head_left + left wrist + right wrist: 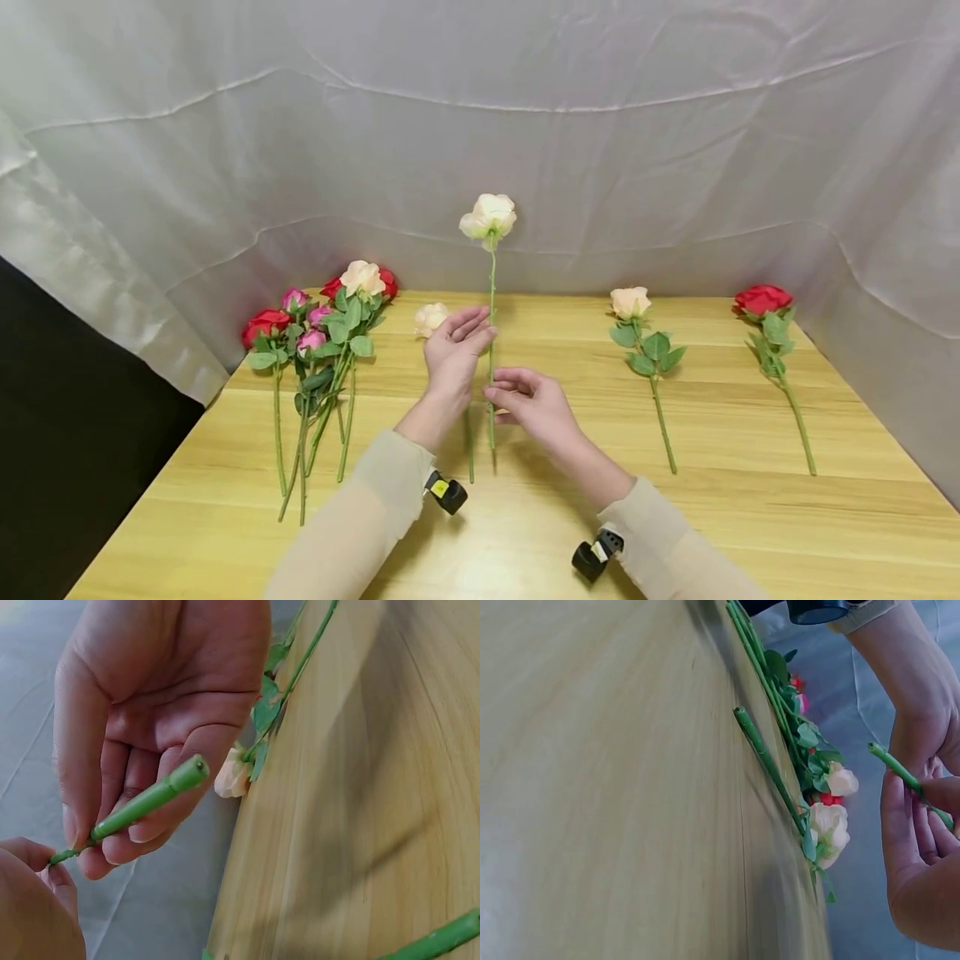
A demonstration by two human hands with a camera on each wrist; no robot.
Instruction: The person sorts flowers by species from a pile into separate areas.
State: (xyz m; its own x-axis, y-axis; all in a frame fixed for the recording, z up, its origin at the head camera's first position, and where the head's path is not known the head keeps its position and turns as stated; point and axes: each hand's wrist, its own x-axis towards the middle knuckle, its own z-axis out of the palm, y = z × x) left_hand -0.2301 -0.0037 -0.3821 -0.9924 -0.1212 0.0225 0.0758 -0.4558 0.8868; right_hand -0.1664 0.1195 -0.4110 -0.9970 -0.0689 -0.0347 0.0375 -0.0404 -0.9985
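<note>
A white rose [489, 218] with a thin stem bare of leaves stands upright between my hands. My left hand [454, 350] pinches the stem partway up, its palm turned inward. Lower down, my right hand [531, 402] grips the same stem between thumb and fingers. In the left wrist view the cut end of the held stem [161, 793] points toward the camera, below the right hand [165, 697]. Behind my left hand a second pale rose [431, 318] lies on the table, partly hidden by that hand.
On the left of the wooden table [525, 533] lies a pile of red, pink and peach roses [330, 325], stems toward me. To the right lie a leafy peach rose [630, 303] and a red rose [762, 300]. Grey cloth [480, 150] hangs behind the table.
</note>
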